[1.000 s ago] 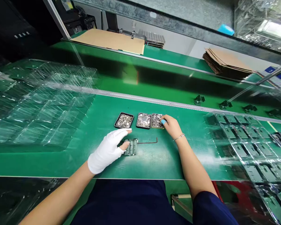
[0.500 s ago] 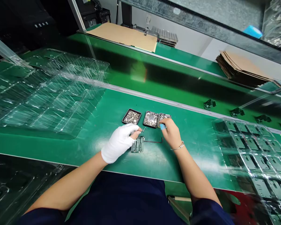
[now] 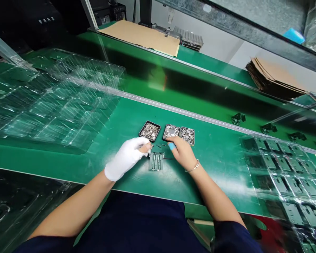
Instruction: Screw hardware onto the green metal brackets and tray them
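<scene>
My left hand [image 3: 129, 156], in a white glove with bare fingertips, is closed in a pinch; a tiny metallic bit shows at its fingertips, too small to name. My right hand [image 3: 183, 151], bare with a blue wrap on one finger, has its fingertips pressed together at the front edge of the middle tray of small metal parts [image 3: 171, 131]; what they hold is hidden. Two small screw-like pieces [image 3: 158, 146] lie on the bench between my hands. Just below them sits a grey-green metal block with slots [image 3: 156, 162]. A thin dark rod [image 3: 168, 159] runs from it under my right hand.
Two more trays of small metal parts, a left one [image 3: 150, 130] and a right one [image 3: 187, 135], flank the middle tray. Large clear plastic trays [image 3: 55, 105] cover the left. At the right, a clear tray [image 3: 271, 160] holds several green plates. A metal rail [image 3: 173, 109] crosses behind.
My right hand has moved left, from the right tray to the middle tray's edge. My left hand has shifted slightly left and down. Small pieces now show on the bench between them.
</scene>
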Demonstrator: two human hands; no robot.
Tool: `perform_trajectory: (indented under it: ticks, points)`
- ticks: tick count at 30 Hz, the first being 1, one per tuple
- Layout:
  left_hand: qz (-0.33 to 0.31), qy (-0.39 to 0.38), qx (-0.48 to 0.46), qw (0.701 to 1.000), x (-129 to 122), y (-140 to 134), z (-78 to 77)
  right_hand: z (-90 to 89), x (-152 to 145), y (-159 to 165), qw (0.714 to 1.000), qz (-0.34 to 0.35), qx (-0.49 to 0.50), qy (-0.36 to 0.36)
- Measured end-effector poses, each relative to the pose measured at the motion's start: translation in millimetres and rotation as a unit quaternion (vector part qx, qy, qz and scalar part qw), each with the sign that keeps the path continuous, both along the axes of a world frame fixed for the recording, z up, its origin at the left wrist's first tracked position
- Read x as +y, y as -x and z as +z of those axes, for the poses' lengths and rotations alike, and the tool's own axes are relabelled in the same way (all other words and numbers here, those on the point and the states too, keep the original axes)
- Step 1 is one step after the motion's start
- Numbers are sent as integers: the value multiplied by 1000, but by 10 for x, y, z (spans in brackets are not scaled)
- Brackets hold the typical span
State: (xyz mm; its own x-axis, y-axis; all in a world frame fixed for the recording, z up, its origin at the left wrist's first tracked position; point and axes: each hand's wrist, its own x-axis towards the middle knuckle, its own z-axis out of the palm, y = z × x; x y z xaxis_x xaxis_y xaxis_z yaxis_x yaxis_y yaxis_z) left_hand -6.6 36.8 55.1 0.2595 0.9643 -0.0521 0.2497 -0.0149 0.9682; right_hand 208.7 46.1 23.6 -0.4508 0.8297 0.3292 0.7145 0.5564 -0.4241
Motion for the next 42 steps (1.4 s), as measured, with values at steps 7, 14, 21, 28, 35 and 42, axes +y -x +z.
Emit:
perform_trajectory:
  ticks: [7, 14, 21, 28, 35, 42]
  points:
    - [38, -2, 11, 999, -8, 154, -155, -98, 58, 149, 958, -83, -262, 85]
    - [6, -153, 143, 978, -1, 171, -180, 109, 105, -378, 961, -238, -141, 2]
    - [-56, -318, 251, 913, -93, -31, -225, 231, -203, 136, 981, 40, 154, 109]
    - [-41, -374, 276, 885, -156, -80, -198, 123, -280, 188, 976, 14, 187, 108]
    - [-78, -137, 117, 981, -62, -56, -385, -40, -268, 251, 989, 9, 134, 59]
    - [-73, -87, 70, 991, -91, -100, -440, -90, -280, 332, 995, -8, 97, 26]
